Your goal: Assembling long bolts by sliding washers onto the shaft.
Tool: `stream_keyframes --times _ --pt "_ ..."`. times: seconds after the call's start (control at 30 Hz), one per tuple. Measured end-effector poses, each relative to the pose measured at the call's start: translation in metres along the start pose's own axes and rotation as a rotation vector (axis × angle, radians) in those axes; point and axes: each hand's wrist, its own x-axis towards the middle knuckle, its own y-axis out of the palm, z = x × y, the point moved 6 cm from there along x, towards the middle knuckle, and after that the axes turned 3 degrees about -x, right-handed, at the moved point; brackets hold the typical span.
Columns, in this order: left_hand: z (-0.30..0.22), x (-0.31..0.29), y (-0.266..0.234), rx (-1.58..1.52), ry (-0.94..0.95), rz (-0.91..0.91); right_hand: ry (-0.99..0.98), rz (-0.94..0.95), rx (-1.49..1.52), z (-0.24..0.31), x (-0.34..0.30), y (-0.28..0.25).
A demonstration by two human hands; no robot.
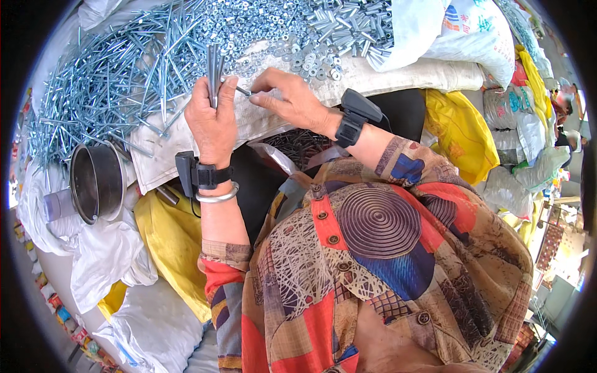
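Note:
My left hand (pixel 213 127) is closed around several dark grey metal bolts (pixel 214 73) that stick up from between its fingers. Another bolt (pixel 239 89) slants from the left fingertips across to my right hand (pixel 289 99). The right thumb and forefinger pinch its end, where a small metal piece, perhaps a nut, shows; it is too small to tell. Both hands are above the white cloth (pixel 267 121) at the front of the hardware. Long loose bolts (pixel 93 87) are heaped to the left, nuts (pixel 249 25) behind the hands, washers (pixel 316 62) just beyond the right hand.
Metal sleeves (pixel 354 28) lie at the back right beside a white sack (pixel 476 37). A dark round metal pot (pixel 97 183) rests on its side at the left. Yellow sacks (pixel 460 133) hang on the right, with packed clear bags (pixel 507 118) beyond. Dark hardware (pixel 298 146) shows below the cloth.

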Motion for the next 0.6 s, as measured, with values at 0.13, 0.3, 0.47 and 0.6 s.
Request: stream_keyframes --times 0.13,0.3,0.47,0.6 --pt "0.001 0.000 -0.001 -0.013 0.030 -0.025 -0.055 -0.083 -0.067 0.012 0.000 -0.001" --pt "-0.006 -0.001 0.004 0.004 0.133 -0.030 0.067 -0.042 0.002 0.001 0.005 0.001" --pt "-0.001 -0.001 0.003 0.026 0.078 -0.016 0.073 -0.003 0.174 -0.005 0.006 0.006" --pt "-0.008 -0.002 0.004 0.010 0.096 -0.017 0.162 0.020 0.264 -0.017 0.005 0.006"
